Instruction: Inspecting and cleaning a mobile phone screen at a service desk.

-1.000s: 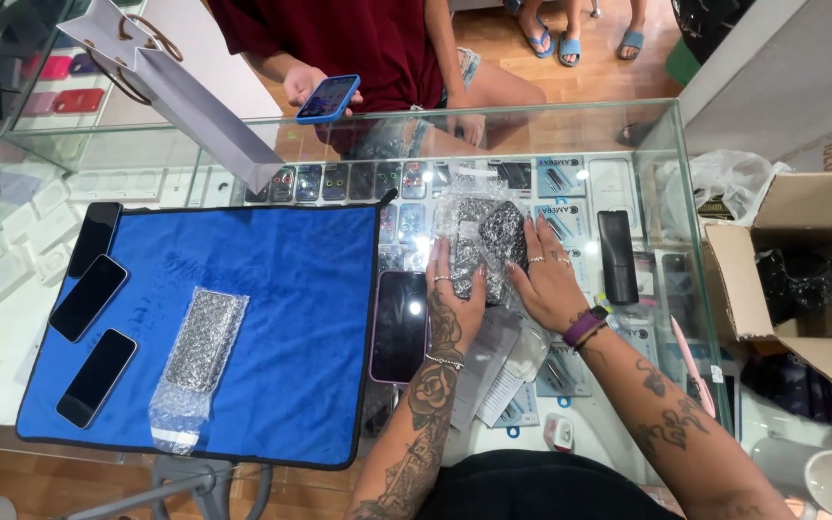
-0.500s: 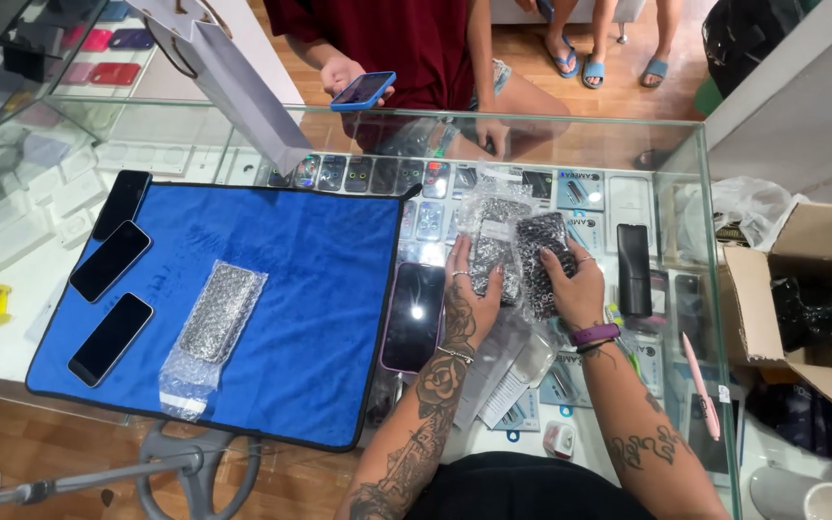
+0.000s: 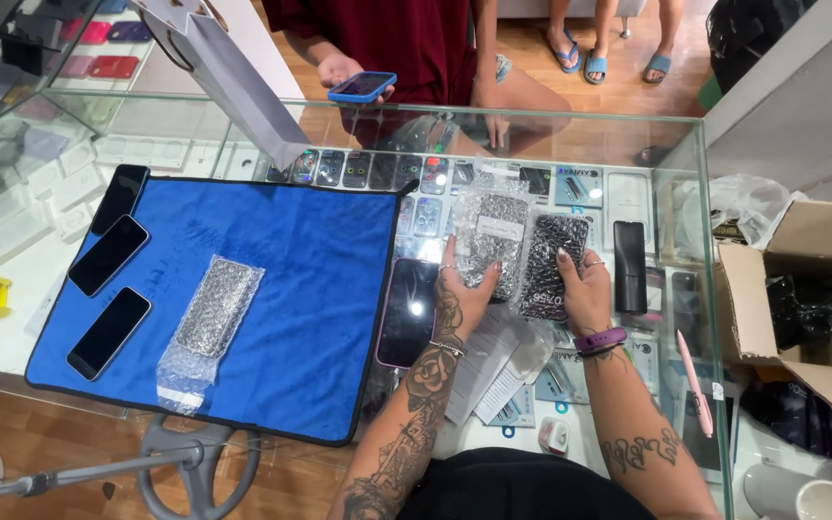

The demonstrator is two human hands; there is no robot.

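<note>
packets now split apart, bubble-wrapped packet (image 3: 493,241) in left hand (image 3: 464,294), dark packet (image 3: 551,265) in right hand (image 3: 585,294)

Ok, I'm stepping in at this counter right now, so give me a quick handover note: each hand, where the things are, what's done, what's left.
Left hand: grips a bubble-wrapped package with a white label, held over the glass counter.
Right hand: grips a second, darker bubble-wrapped package beside the first.
Blue cloth: a third bubble-wrapped package lies on it, plus three dark phones along its left edge. Another phone lies at the cloth's right edge.
Open cardboard box stands to the right.
Done: one package laid on the cloth.
Left: both held packages are still wrapped and in hand.
</note>
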